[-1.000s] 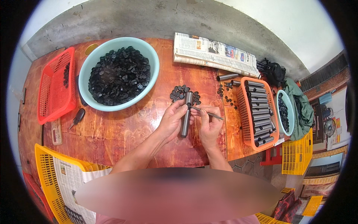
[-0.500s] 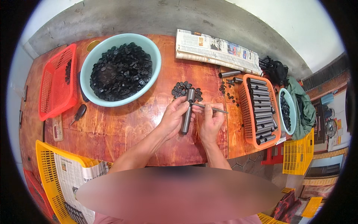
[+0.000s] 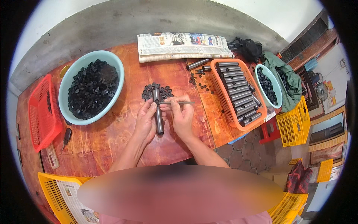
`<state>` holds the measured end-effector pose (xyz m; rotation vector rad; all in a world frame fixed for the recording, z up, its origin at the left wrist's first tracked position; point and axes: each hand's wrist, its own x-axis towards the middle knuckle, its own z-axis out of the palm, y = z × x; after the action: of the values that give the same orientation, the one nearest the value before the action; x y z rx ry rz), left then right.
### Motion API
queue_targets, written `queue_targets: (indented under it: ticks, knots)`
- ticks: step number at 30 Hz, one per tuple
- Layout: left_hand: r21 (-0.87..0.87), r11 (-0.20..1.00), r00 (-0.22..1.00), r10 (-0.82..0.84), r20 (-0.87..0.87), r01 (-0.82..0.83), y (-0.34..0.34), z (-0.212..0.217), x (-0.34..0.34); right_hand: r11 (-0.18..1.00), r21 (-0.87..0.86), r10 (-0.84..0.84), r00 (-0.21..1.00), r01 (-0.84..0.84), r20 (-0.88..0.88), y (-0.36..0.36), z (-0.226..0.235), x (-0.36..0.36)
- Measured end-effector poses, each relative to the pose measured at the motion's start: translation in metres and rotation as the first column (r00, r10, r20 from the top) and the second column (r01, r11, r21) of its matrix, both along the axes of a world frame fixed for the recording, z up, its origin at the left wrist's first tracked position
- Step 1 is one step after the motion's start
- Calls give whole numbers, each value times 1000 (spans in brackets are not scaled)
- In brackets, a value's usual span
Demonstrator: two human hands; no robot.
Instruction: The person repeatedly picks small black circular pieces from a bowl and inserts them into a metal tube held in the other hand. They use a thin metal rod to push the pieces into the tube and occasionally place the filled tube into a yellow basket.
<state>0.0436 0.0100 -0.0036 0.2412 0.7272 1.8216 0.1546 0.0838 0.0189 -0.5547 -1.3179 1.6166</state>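
My left hand [image 3: 144, 120] gripping a dark metal tube [image 3: 158, 112] upright over the counter [image 3: 112, 138], my right hand [image 3: 182, 117] pinching a thin rod [image 3: 179, 102] against its top, small black caps [image 3: 156, 91] lying just beyond, teal bowl [image 3: 71, 80] of caps sitting left, orange basket [image 3: 223, 100] of tubes sitting right.

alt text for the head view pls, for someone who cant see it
Seen from above, a person's left hand holds a dark metal tube on a wooden table, while the right hand holds a thin metal rod near the tube's top end. A teal bowl of small black parts sits left; an orange basket of tubes sits right.
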Motion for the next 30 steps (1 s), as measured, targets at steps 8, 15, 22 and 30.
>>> queue_targets:
  ticks: [8, 15, 22, 30]
  knots:
    - [-45, 996, 996, 77, -53, -79, 3, 6, -2, 996, 92, -13, 999, 10, 38, 17, 16, 13]
    - [-48, 971, 970, 238, 48, -235, -1, 14, -39, 541, 748, -700, 286, -385, 654, 94, 30, 103]
    - [-84, 950, 951, 305, 52, -300, -1, 7, -50, 568, 704, -734, 125, -427, 668, 115, -13, 119]
    - [-81, 982, 982, 176, 61, -171, 1, 1, -45, 726, 627, -426, 531, -282, 733, 80, 0, 57]
